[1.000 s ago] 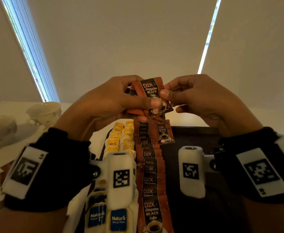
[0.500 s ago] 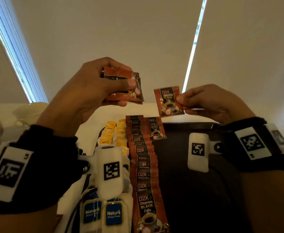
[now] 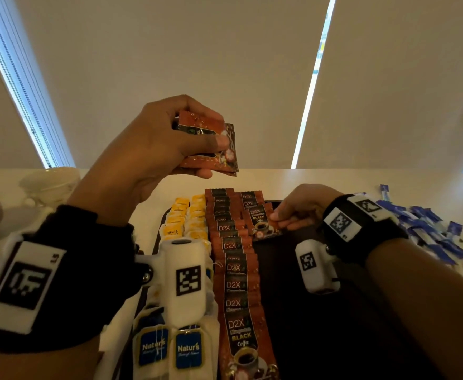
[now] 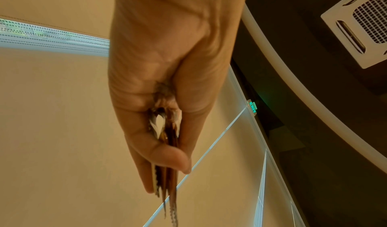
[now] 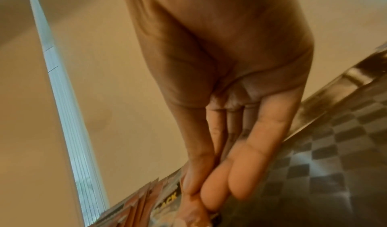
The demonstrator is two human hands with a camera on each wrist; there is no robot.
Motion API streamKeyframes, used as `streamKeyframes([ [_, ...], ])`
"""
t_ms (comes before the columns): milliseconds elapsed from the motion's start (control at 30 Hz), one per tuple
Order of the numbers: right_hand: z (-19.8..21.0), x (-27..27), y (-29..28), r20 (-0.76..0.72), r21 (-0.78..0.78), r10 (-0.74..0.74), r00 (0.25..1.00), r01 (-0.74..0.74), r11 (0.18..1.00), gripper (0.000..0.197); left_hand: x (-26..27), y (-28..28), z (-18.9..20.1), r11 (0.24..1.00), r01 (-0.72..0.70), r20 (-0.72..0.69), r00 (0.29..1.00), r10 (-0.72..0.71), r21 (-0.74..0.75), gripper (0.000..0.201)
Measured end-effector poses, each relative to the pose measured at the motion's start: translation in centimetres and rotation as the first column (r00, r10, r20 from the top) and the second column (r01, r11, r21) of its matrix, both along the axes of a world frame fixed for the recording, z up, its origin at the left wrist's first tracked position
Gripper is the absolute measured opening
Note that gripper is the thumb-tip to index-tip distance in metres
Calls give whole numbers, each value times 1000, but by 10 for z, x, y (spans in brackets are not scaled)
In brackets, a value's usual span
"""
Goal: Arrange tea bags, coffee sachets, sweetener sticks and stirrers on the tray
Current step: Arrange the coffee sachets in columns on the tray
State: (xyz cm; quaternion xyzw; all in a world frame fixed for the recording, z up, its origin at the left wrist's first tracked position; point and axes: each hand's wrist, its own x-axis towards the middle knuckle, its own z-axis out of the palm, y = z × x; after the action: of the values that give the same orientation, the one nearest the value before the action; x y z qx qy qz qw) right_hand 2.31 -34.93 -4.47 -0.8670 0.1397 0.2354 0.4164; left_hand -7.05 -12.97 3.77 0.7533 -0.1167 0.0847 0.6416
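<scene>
A: Watching the tray (image 3: pixel 320 311), dark, mostly bare on its right half. Biggest risk: right hand (image 3: pixel 301 208) is pinching one coffee sachet (image 3: pixel 263 223) by its right edge, low at the far end of the second row, touching or just above the tray, can't tell. If it lands skewed it nudges the two sachets already there, or rides onto the long coffee column (image 3: pixel 234 270) just left of it.

B: Left hand?

A: Left hand (image 3: pixel 156 149) is raised well above the tray, thumb clamped over a spare stack of sachets (image 3: pixel 214 149). Loose fan in the left wrist view; one could slip out onto the rows.

B: Counts?

A: Coffee column: roughly ten, overlapped, not exact. Second row: three including the held one. Spare stack: three or four. Yellow tea bags (image 3: pixel 186 218): two columns, number unclear. Blue-tag tea bags (image 3: pixel 170 349): two visible. Sweetener sticks (image 3: pixel 427 229): uncounted heap off-tray, right. Stirrers: none seen.
</scene>
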Motion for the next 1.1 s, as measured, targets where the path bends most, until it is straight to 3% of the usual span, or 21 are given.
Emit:
streamKeyframes([
  [300, 1, 12, 15, -74, -150, 74, 994, -85, 985, 5, 0, 0, 0, 999, 11, -8, 1000, -11, 31, 40],
  [433, 4, 11, 15, -16, -138, 84, 996, -86, 987, 4, 0, 0, -1, 998, 24, -14, 1000, -23, 52, 41],
  [567, 2, 12, 20, 45, -221, 144, 989, -131, 966, 14, 1, 0, -2, 998, 27, -14, 1000, -27, 58, 40],
  [867, 9, 9, 35, -40, -357, 276, 960, -272, 894, 16, 3, -1, -3, 997, 26, -20, 1000, -24, 70, 41],
  [1000, 16, 2, 36, 34, -356, 288, 957, -258, 898, 23, 3, -1, -4, 998, 36, -31, 999, -34, 59, 40],
  [1100, 36, -14, 35, 176, -242, 291, 940, -246, 939, 29, 3, -1, -4, 997, 39, -42, 998, -36, 65, 30],
])
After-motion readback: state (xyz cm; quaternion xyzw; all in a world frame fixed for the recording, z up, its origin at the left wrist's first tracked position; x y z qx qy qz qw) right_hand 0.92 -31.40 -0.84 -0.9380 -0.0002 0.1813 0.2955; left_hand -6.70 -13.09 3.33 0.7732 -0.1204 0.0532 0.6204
